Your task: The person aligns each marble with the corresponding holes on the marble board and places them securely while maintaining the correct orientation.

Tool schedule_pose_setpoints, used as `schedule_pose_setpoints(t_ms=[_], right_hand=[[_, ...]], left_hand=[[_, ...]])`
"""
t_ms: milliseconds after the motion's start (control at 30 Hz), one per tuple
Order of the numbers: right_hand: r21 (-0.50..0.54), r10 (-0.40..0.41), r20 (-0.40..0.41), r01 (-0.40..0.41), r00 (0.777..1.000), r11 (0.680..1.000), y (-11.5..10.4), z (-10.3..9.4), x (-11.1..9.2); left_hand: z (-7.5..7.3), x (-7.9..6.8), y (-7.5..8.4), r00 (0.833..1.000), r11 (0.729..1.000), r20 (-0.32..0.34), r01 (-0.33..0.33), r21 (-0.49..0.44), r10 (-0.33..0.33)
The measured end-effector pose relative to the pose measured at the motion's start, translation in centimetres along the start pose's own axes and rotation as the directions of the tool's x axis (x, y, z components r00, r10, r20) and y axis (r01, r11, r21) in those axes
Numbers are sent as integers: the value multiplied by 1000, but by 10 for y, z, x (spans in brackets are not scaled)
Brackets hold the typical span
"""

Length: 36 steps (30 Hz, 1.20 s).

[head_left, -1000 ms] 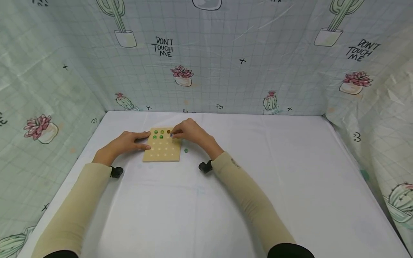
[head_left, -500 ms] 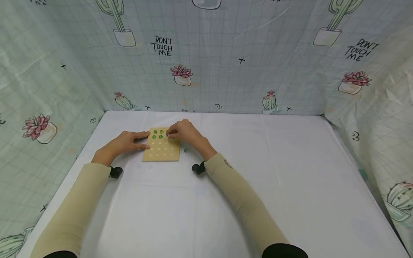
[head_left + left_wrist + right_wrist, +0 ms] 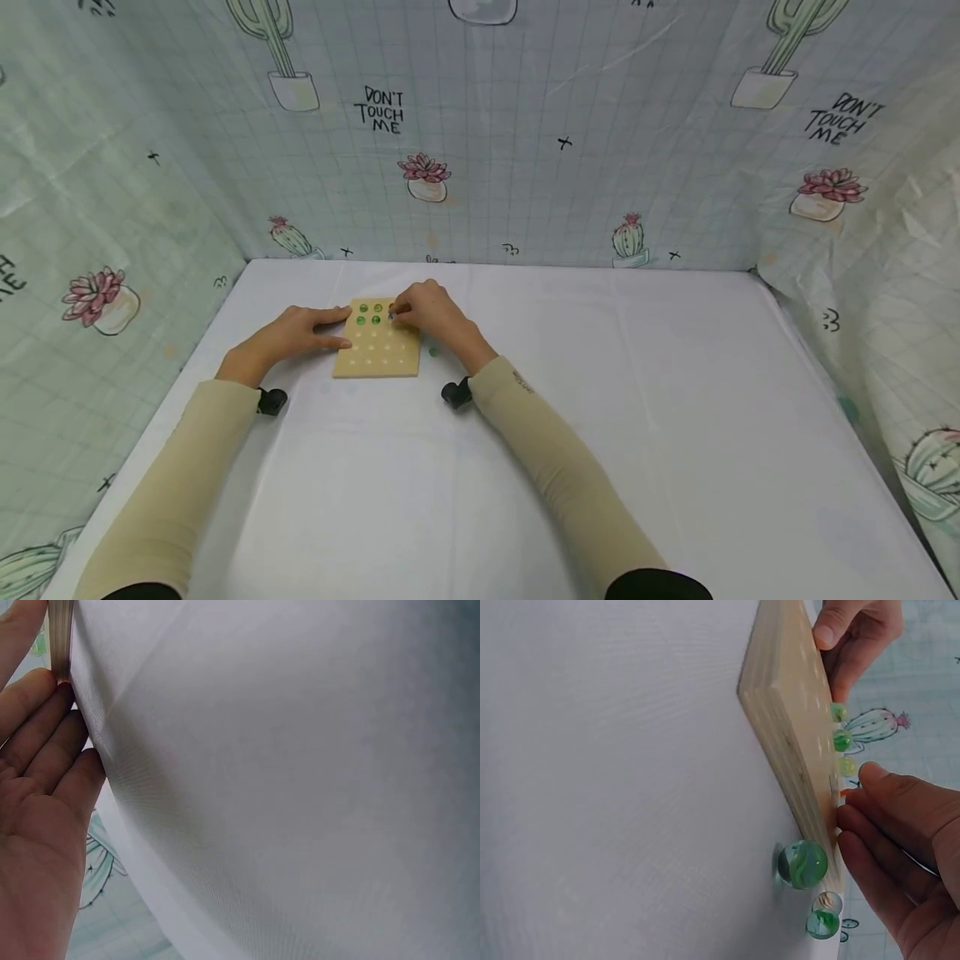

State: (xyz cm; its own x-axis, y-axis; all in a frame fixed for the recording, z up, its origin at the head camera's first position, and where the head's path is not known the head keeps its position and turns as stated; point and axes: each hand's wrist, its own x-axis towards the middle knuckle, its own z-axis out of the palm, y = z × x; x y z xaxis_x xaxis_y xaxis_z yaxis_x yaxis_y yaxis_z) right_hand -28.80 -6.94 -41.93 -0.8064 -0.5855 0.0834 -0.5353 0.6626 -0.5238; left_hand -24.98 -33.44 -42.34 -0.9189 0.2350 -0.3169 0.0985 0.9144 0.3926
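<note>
A square wooden board (image 3: pixel 375 358) with rows of shallow dimples lies on the white table. Green and yellowish marbles (image 3: pixel 376 320) sit in its far rows, with a reddish one (image 3: pixel 845 793) beside the right fingers in the right wrist view. My left hand (image 3: pixel 294 332) rests against the board's left edge, thumb and fingers fairly straight. Over the far right part of the board, my right hand (image 3: pixel 435 313) pinches a small bluish marble (image 3: pixel 391 316) at its fingertips; fingers mostly hide it. A green swirled marble (image 3: pixel 802 864) lies on the table by the board's right side.
Two more glass marbles, a green one (image 3: pixel 823 924) and a clear one (image 3: pixel 826 903), lie near the board's right side in the right wrist view. A cactus-printed cloth (image 3: pixel 495 167) hangs behind and at both sides of the white table (image 3: pixel 600 375).
My right hand has shifted slightly left over the board with the bluish marble at its fingertips, then stayed nearly in place. The left hand and the board have stayed put.
</note>
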Motion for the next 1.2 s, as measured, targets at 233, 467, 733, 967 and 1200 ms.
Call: schedule_pose_setpoints(t_ms=[233,467,733,967,1200], right_hand=[[-30,10,9,-10,1000,1000,-2,1,3],[-40,14,14,-13,1000,999,-2,4,7],[-62,23,18,-22,1000,998,-4,0,9],[-44,28,22,-27,999,999,-4,-1,9],[-48,6,34,-4,999,999,-4,-1,8]], left_hand=[[2,1,1,1000,1000,2,7,-12,-7],[3,-2,2,1000,999,5,25,-20,-25],[1,-1,1,1000,1000,1,15,-23,-15],[0,-1,2,1000,1000,3,6,-13,-6],[2,1,-1,1000,1000,2,19,-20,-19]])
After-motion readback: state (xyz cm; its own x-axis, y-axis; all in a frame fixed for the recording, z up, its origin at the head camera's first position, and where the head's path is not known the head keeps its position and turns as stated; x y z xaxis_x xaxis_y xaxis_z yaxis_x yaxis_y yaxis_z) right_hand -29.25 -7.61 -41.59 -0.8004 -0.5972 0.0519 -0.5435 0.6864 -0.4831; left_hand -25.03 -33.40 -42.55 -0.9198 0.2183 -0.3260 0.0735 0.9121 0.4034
